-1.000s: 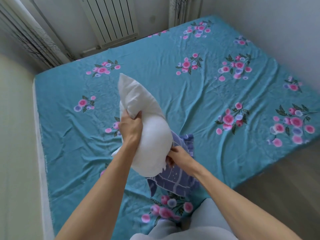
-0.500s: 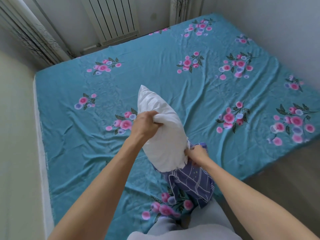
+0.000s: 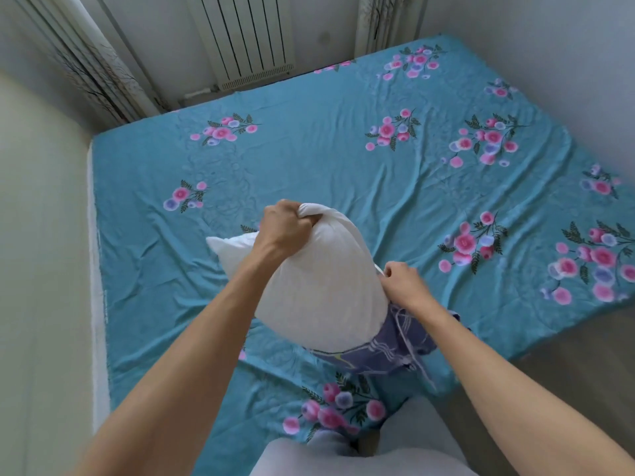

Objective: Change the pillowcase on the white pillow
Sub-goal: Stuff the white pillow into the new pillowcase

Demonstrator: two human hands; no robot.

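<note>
In the head view, the left hand [image 3: 287, 225] bunches the top of the white pillow [image 3: 319, 290] in curled fingers, holding it above the floral bed sheet [image 3: 309, 159]. The right hand [image 3: 403, 286] pinches the pillow's right edge. The purple pillowcase [image 3: 395, 348] wraps only the pillow's lower end.

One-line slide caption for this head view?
Left hand grips the white pillow while the right hand holds its side above a purple pillowcase on the floral bedsheet.
</note>
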